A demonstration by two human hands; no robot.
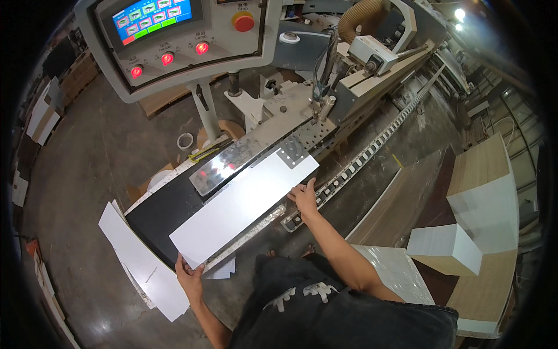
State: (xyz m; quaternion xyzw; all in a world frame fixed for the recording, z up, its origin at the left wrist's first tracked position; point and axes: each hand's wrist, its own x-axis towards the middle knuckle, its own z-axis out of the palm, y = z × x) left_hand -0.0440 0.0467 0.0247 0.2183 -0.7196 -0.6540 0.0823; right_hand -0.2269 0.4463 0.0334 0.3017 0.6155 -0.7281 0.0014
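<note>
A long white panel (244, 206) lies slantwise on the infeed table of a machine, along a shiny metal guide plate (224, 170). My left hand (189, 274) grips the panel's near left corner, with the thumb toward its edge. On the panel's right long edge, toward the far end, my right hand (304, 196) is closed, thumb raised and fingers at the edge. The panel's far end rests by a dark plate with holes (292, 152). Under the panel's left side shows the black table surface (165, 212).
A control panel (174, 55) with lit red buttons stands at the upper left. A roller track (366, 154) runs off to the far right. White sheets (142, 264) lie left of the table. Stacked boards (479, 192) and a white block (442, 247) stand at the right.
</note>
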